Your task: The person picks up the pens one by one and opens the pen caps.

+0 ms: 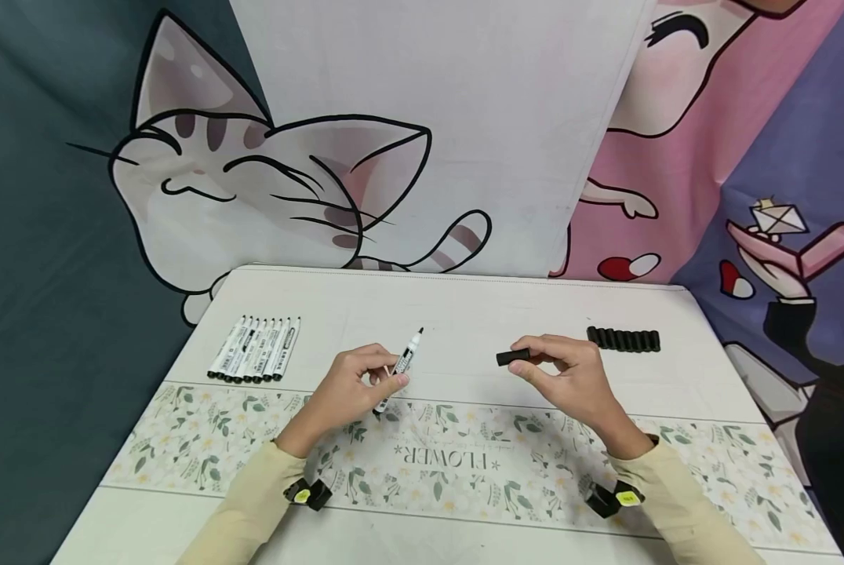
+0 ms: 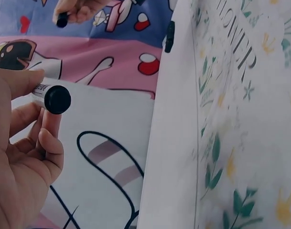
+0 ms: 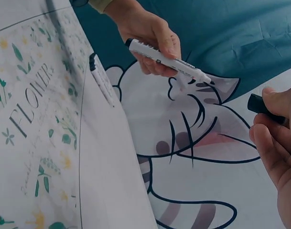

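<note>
A white whiteboard marker [image 1: 407,357] with its black tip bare is pinched between the thumb and fingers of my left hand [image 1: 362,384], tip pointing up and away. In the left wrist view the marker's black end [image 2: 58,99] faces the camera. My right hand [image 1: 567,375] pinches a black marker cap [image 1: 512,357] between thumb and fingertips. Cap and marker are apart, both held above the table. In the right wrist view the cap [image 3: 263,106] sits at the right, while the marker [image 3: 169,61] shows lengthwise in the other hand.
A row of several uncapped white markers [image 1: 256,349] lies at the table's left. Several black caps [image 1: 623,340] lie side by side at the right. The white table [image 1: 464,314] has a floral band printed "FLOWER" [image 1: 450,457]. Cartoon cloth [image 1: 422,63] hangs behind.
</note>
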Demonstrator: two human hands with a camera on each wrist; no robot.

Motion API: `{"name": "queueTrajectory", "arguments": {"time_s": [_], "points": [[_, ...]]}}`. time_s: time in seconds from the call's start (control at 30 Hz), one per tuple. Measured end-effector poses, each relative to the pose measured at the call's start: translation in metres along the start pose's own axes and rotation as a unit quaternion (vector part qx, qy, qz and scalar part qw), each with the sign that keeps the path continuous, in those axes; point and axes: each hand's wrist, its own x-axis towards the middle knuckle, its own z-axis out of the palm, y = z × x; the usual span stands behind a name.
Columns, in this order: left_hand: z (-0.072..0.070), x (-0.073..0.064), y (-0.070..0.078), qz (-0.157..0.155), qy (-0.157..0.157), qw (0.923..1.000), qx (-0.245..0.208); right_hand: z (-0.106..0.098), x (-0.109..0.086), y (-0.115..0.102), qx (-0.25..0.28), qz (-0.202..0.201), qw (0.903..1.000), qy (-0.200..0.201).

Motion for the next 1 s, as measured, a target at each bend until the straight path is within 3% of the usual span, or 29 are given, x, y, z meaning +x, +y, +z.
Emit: {"name": "queueTrajectory", "arguments": {"time_s": [0.23,0.57,1.0], "points": [[-0.021,-0.002,-0.006,-0.037,0.025,0.9986,0.027,-0.009,-0.006,-0.001,-0.009,0.05,0.9987,0.005],[-0.056,-0.014,-0.018,-0.11,0.077,0.9906,0.026,-0.019,-0.016,0.005,-0.023,0.067,0.9975,0.009],[-0.098,-0.031,-0.046,-0.139,0.152,0.9709,0.122,-0.032,-0.024,0.01,-0.06,0.08,0.9945,0.032]]}}
